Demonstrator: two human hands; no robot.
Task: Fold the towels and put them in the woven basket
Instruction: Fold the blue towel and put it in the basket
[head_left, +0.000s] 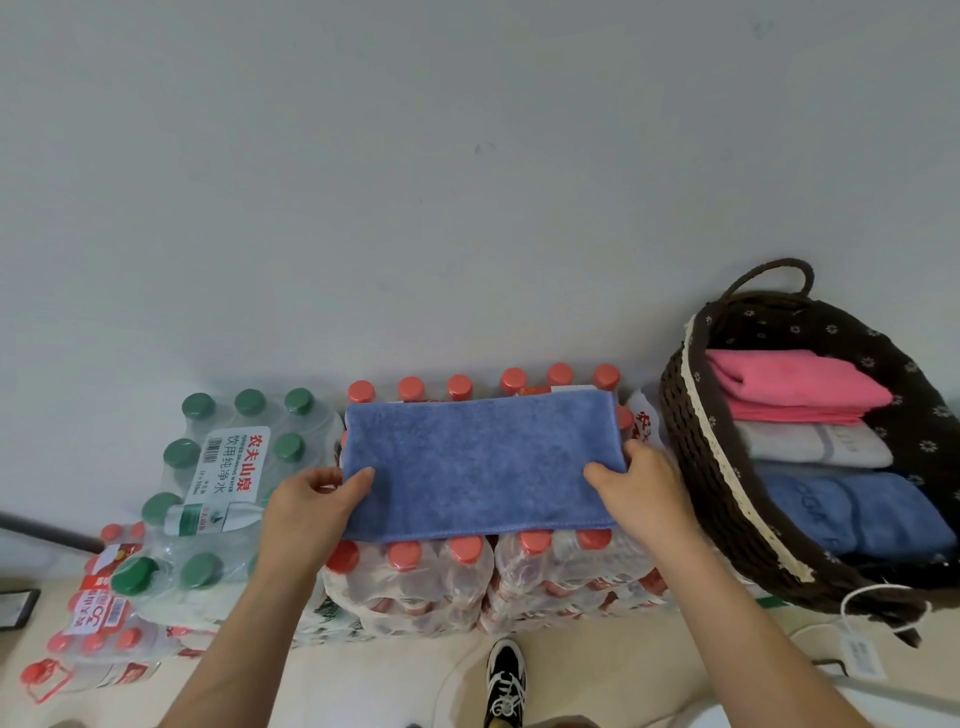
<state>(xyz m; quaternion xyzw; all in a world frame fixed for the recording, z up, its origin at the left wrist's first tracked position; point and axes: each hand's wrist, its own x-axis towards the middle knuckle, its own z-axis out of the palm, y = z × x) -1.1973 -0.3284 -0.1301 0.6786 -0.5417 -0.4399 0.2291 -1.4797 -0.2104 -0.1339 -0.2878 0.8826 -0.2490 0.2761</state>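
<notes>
1. A blue towel (480, 467) is lying flat, already folded into a long rectangle, on top of shrink-wrapped packs of red-capped water bottles (467, 577) stacked against a pale wall (467, 182).
2. The left hand (311, 512) is pinching the towel's left short edge, thumb on top of the cloth and the other fingers curled under or behind the edge.
3. The right hand (641, 488) does the same thing on the right short edge, thumb lying on the fabric, fingers wrapped around the end.
4. The woven basket (711, 483) sits just to the right of the bottle packs, tilted toward the camera. It's dark brown with a cream lace trim along the rim and a flower-print lining.
5. Inside the basket there are three folded towels side by side: a pink towel (795, 384) at the far end, a grey towel (810, 444) in the middle, and another blue one (852, 512) nearest.
6. A pack of green-capped bottles (228, 467) sits left of the red ones, with more red-capped packs lower left.
7. One black and white sneaker (505, 680) shows on the floor (415, 675) at the bottom.
</notes>
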